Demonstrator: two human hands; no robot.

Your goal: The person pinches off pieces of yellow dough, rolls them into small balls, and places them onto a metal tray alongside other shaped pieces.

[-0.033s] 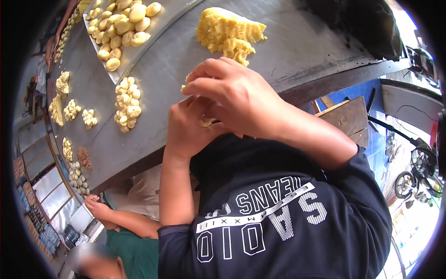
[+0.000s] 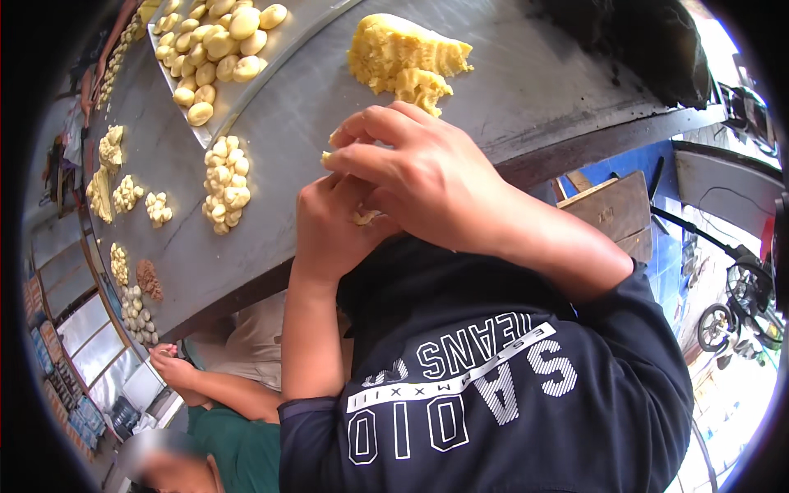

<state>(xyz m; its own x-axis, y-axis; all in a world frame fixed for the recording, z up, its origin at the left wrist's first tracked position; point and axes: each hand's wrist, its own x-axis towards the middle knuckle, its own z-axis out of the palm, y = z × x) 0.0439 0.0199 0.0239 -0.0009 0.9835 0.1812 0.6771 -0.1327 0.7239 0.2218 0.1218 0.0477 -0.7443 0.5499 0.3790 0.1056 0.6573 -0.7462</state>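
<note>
My hands are together above the table's near edge. My right hand (image 2: 419,160) lies over my left hand (image 2: 337,226), its fingers curled around a piece of pale yellow dough that shows only in bits at the fingertips. The left hand is closed beneath it, with a scrap of dough (image 2: 367,218) at its palm. Most of what they hold is hidden. Just beyond the right hand sits a large crumbly yellow mass (image 2: 399,49), with a smaller broken lump (image 2: 422,89) against it. A heap of small pale dough pieces (image 2: 224,185) lies left of my hands.
A metal tray (image 2: 271,62) at the far left carries many smooth round dough balls (image 2: 215,45). More small dough heaps (image 2: 127,194) lie along the left of the grey table (image 2: 271,123). A dark bundle (image 2: 637,49) rests far right. Lower left, another person's hand (image 2: 170,366) is at the table edge.
</note>
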